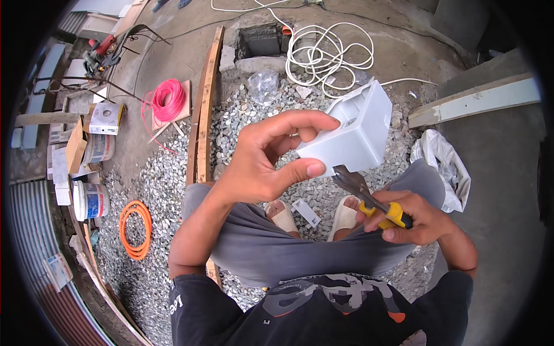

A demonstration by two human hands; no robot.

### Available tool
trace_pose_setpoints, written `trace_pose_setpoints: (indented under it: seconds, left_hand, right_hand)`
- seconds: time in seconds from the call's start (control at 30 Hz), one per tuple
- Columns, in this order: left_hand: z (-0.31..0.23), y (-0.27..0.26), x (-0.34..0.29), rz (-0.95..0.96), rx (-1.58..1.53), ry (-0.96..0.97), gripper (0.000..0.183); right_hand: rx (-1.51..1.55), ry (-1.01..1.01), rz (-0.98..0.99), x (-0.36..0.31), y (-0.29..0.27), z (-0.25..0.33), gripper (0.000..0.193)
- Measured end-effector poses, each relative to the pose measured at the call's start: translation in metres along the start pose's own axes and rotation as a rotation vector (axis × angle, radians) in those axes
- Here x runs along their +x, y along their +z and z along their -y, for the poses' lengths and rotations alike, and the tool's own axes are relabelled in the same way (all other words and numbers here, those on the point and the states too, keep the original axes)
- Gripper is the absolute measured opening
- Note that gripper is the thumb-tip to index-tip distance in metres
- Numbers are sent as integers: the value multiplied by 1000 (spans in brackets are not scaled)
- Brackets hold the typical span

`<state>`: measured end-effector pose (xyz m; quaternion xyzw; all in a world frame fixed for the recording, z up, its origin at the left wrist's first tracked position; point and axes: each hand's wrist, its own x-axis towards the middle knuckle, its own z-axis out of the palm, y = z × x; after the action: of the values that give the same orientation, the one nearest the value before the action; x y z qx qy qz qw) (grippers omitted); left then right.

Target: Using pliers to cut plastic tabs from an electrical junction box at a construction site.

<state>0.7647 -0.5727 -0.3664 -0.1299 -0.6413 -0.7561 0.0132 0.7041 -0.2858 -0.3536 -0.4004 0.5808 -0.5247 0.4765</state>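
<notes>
A white plastic electrical box [359, 131] is tilted in the air above my knees, its hollow side turned away from me. My left hand [271, 155] grips its left end, thumb below and fingers on top. In my right hand [412, 216] is a pair of pliers [369, 199] with yellow and black handles. The metal jaws meet the box's lower edge beside a small notch; whether they bite the plastic cannot be made out. A small white plastic plate [306, 213] lies on the gravel between my feet.
Gravel [156, 179] surrounds my feet. Long wooden boards [206, 109] lie to the left, past them a pink wire coil [168, 100], an orange hose coil [135, 229] and a white bucket [89, 200]. White cable [311, 55] loops ahead near a square pit [259, 41]. A white sack [447, 167] sits right.
</notes>
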Motion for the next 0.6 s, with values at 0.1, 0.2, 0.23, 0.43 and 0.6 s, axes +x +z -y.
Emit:
trace_pose_setpoints:
  seconds: [0.1,0.2,0.23,0.43,0.6]
  left_hand:
    - [0,1,1,-20,31,17,45]
    - [0,0,0,-16,23,4,45]
    - [0,0,0,-17,21,6,45]
    - [2,-1,0,-24,83,-13,45]
    - [0,0,1,-135,113,-40,54]
  right_hand:
    - [-3,-12,1,2,-1,0,18]
    - [-18,5,13,3,-3,3,17]
    - [-22,12,22,2,-3,2,16]
    - [-142,79,-40,0,2,-2,11]
    - [-626,25,-413,8,12,-13,17]
